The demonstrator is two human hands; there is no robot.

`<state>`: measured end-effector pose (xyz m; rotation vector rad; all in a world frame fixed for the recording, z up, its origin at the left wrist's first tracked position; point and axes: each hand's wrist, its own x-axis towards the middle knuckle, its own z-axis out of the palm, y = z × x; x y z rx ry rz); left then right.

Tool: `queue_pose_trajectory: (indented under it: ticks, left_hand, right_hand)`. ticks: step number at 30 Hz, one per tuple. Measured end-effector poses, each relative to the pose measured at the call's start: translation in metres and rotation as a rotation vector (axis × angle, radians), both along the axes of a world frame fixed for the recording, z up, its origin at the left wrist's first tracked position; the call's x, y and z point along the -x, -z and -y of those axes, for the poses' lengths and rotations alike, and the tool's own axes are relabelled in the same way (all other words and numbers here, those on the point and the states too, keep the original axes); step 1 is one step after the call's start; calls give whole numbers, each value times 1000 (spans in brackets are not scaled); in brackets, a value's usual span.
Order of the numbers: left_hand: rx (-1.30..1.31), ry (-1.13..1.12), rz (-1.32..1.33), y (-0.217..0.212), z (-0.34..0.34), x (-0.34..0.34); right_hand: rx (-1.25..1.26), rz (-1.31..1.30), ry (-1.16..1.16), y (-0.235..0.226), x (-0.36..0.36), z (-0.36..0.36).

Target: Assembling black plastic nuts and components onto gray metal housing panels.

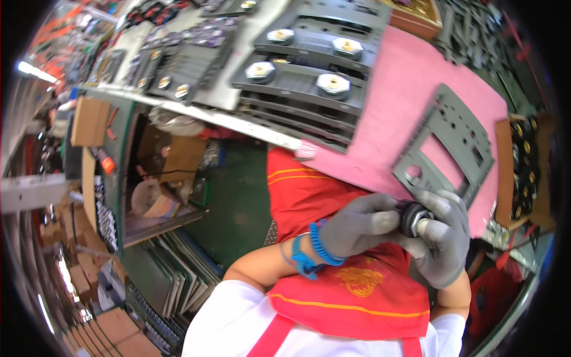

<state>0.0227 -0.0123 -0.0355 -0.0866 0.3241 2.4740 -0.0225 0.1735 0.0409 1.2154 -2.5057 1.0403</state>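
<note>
Workbenches crowded the factory floor, and a pink foam mat (410, 101) covered the bench (250, 122) before the seated worker, apparently to cushion painted parts laid on it. Both of the person's hands, in grey knit gloves, met over the lap just below the mat's near edge. The left hand (357, 225), with a blue coiled cord (320, 244) around its wrist, was closed around one end of a small black round fitting with a pale threaded stem (414, 219), while the right hand (441, 238) wrapped the other end, its fingers curled tight on the same piece; the opposed hold looked suited to twisting two halves together, though how the parts mated was hidden by the gloves. A flat grey metal panel with a rectangular window and small holes (447, 144) lay on the mat just above the hands, one lower corner near the fitting, seemingly kept within easy reach. Farther back, stacked dark grey panels fitted with silver and brass-coloured round knobs (306, 65) sat in rows, likely pieces already fitted. At the right, a brown cardboard tray of small round black and brass parts (523, 169) stood beside the mat, close enough for the right hand to draw from. A red apron (351, 291) covered the worker's lap beneath the hands.
</note>
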Motion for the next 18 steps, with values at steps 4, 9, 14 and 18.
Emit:
queue_pose_trajectory:
  ticks: [4, 9, 14, 18]
  left_hand:
    - [56, 10, -6, 17, 7, -11]
    - [140, 60, 10, 41, 9, -20]
    - [198, 49, 23, 50, 2, -17]
    - [132, 75, 2, 51, -3, -14]
  right_hand:
    - [96, 113, 329, 11, 3, -9]
    - [-26, 280, 489, 27, 19, -13]
    - [50, 479, 373, 24, 18, -23]
    - [75, 557, 208, 19, 11, -33]
